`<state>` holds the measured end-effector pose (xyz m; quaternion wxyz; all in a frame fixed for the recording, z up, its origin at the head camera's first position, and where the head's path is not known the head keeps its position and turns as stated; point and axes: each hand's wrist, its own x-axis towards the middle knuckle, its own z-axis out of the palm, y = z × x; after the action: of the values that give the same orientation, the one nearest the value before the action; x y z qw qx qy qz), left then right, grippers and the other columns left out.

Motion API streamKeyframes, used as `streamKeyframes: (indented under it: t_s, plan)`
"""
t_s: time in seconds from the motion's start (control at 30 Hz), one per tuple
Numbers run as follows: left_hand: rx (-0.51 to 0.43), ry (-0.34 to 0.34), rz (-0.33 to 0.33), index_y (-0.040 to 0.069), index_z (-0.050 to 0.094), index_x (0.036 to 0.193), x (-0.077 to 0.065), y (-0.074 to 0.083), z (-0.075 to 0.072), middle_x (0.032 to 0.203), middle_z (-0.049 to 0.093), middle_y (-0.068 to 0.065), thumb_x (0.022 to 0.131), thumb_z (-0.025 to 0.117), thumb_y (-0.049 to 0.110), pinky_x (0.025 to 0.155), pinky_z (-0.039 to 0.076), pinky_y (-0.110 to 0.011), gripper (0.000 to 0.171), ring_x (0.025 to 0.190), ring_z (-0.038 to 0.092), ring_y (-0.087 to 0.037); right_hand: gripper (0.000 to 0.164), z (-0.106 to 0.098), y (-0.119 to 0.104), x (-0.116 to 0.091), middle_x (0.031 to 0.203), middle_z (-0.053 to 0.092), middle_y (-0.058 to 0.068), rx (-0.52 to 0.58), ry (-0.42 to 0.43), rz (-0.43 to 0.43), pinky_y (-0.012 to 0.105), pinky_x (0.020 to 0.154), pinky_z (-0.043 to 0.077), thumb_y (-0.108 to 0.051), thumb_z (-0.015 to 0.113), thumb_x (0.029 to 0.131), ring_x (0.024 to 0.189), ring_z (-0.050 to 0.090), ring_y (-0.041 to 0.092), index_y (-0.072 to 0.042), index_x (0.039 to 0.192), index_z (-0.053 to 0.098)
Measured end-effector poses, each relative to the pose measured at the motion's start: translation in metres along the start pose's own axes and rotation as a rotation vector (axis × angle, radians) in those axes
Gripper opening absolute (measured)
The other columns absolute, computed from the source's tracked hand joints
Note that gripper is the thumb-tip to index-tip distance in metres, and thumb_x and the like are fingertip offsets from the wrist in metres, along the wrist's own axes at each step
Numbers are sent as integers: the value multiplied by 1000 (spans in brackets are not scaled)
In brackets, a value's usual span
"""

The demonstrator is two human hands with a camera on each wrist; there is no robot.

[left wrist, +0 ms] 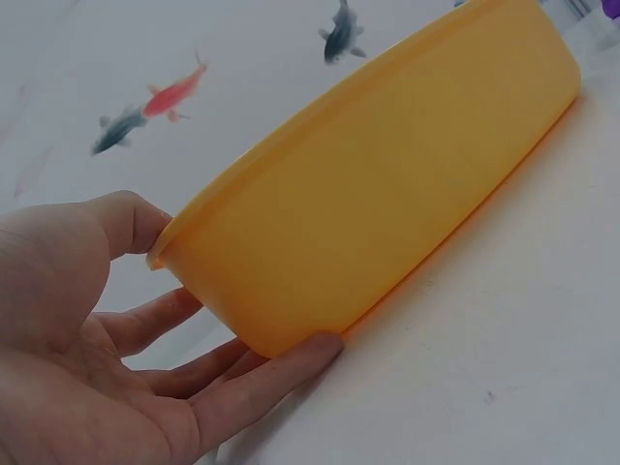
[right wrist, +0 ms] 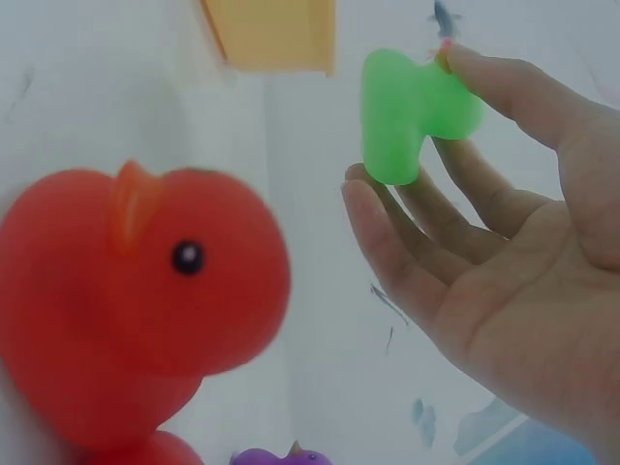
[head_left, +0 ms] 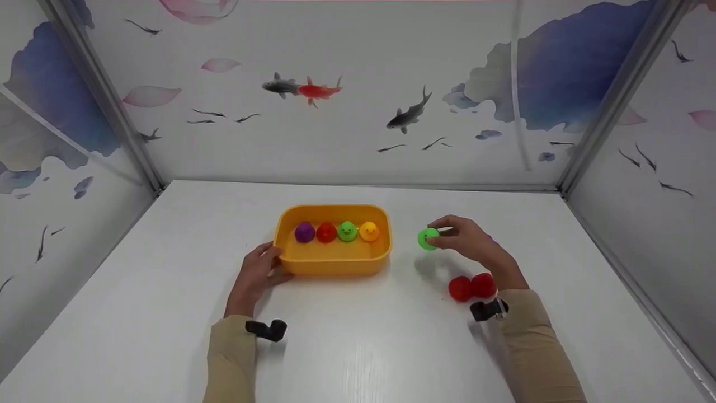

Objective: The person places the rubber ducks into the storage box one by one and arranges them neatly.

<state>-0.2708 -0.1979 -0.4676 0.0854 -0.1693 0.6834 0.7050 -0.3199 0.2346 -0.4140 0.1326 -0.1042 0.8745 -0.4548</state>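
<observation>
A yellow plastic tub (head_left: 335,267) stands on the white table, with a row of small rubber ducks inside: purple (head_left: 305,232), red (head_left: 326,232), green (head_left: 347,231) and yellow (head_left: 369,231). My left hand (head_left: 258,274) holds the tub's left end; in the left wrist view the thumb is at the rim and the fingers touch the lower wall (left wrist: 387,174). To the right of the tub, above the table, my right hand (head_left: 467,240) pinches a green rubber duck (right wrist: 392,121) between thumb and fingers.
Two red rubber ducks (head_left: 460,289) lie side by side on the table below the right hand. A purple duck (right wrist: 281,456) shows at the lower edge of the right wrist view, mostly hidden in the head view. Printed wall panels (head_left: 358,151) enclose the table's back and sides.
</observation>
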Motion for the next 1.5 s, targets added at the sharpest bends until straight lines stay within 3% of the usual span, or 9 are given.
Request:
streamKeyframes:
  t_s: [0.33, 0.53, 0.93, 1.33, 1.5]
  plan:
    - [-6, -4, 6, 12, 35, 155, 0, 0, -1, 152, 45, -16, 104, 48, 29, 100, 56, -38, 55, 133, 50, -30, 51, 2, -8, 2, 139, 58, 14, 22, 43, -21, 58, 115, 41, -36, 73, 91, 133, 55, 34, -13, 134, 58]
    - [12, -8, 1, 13, 33, 156, 1, -2, 0, 152, 45, -15, 105, 47, 30, 101, 55, -37, 56, 132, 51, -30, 48, 12, -23, 10, 137, 60, 12, 41, 34, -16, 52, 114, 44, -37, 73, 91, 127, 59, 31, -15, 131, 60]
    - [13, 2, -1, 12, 33, 155, 0, -1, 0, 154, 44, -14, 105, 46, 30, 101, 56, -37, 55, 134, 50, -29, 48, 30, -50, 26, 139, 58, 9, -2, -33, 4, 45, 112, 48, -38, 73, 91, 124, 62, 26, -15, 131, 59]
    - [25, 18, -6, 12, 32, 156, -1, 0, 0, 148, 47, -16, 104, 46, 30, 98, 57, -37, 57, 128, 53, -29, 41, 38, -90, 37, 141, 56, 12, -25, -138, -105, 47, 110, 50, -29, 71, 93, 125, 62, 29, -10, 128, 60]
    - [23, 17, -3, 11, 32, 156, 1, -1, 1, 148, 47, -16, 104, 46, 30, 99, 57, -37, 57, 129, 52, -29, 39, 40, -100, 42, 141, 56, 7, -20, -163, -112, 47, 110, 50, -30, 71, 93, 124, 62, 28, -15, 127, 61]
